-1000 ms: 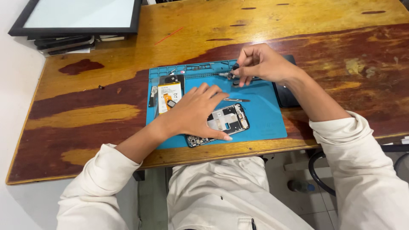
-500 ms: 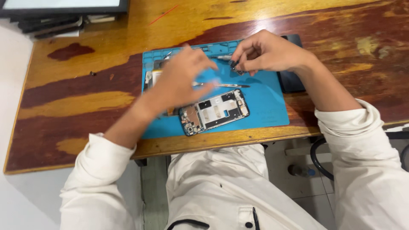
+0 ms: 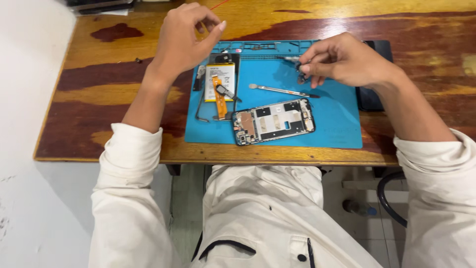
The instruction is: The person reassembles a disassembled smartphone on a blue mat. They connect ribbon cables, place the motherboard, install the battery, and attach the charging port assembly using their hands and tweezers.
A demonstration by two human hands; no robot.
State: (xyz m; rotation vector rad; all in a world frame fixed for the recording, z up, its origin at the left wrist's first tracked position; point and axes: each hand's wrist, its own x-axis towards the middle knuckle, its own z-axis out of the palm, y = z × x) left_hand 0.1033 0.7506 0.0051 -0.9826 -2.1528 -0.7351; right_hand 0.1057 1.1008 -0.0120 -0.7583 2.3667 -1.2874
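Your right hand (image 3: 347, 62) hovered over the far edge of the blue mat (image 3: 327, 124), its fingers (image 3: 310, 67) pinched on a small dark part (image 3: 301, 78). The metal spudger (image 3: 282, 90) lay just below those fingers, and the opened phone frame (image 3: 273, 121) nearer you. Your left hand (image 3: 186, 39) was raised above the bench (image 3: 99, 94), fingers loosely curled and grasping nothing visible, with the battery (image 3: 220, 82) below them.
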